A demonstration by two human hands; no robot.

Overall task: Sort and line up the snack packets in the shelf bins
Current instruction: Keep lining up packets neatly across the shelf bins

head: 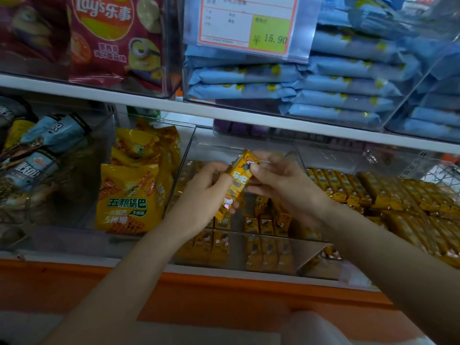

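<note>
While both hands meet above the middle bin (219, 148), the small yellow packet (239, 181) sits between them. Its long axis is steeply tilted, the top end leaning away and rightward and the bottom end nearer the person. The left hand (206, 192) curls its fingers (220, 168) round the lower half. The right hand (286, 188) pinches the upper end. Rows of like packets (266, 225) stand directly beneath the fingers, so the packet probably needs righting before it goes straight down.
</note>
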